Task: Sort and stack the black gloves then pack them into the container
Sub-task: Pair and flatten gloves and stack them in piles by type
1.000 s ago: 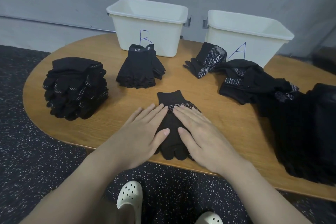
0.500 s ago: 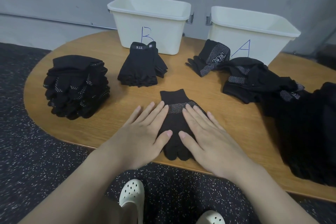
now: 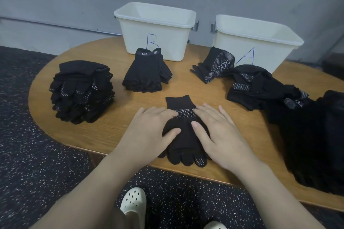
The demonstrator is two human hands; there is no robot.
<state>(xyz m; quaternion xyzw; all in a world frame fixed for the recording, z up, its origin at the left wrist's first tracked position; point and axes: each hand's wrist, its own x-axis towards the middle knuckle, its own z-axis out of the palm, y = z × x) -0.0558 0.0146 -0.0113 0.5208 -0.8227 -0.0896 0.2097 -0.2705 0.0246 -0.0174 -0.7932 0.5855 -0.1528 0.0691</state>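
Observation:
A black dotted glove (image 3: pixel 183 135) lies flat near the table's front edge, cuff pointing away from me. My left hand (image 3: pixel 149 132) presses on its left side with straight fingers. My right hand (image 3: pixel 217 134) lies flat on its right side. A tall stack of dotted black gloves (image 3: pixel 81 91) stands at the left. A smaller stack of fingerless gloves marked 5.11 (image 3: pixel 147 72) sits before the white container B (image 3: pixel 154 29). Container A (image 3: pixel 256 42) stands at the back right.
A loose pile of black gloves (image 3: pixel 256 87) lies in front of container A, with a large dark heap (image 3: pixel 316 139) at the right edge. The wooden table (image 3: pixel 111 132) is rounded at the left. Speckled dark floor and my white shoes show below.
Both hands slid slightly farther up the glove toward its cuff, smoothing it. The glove stays in the same place on the table.

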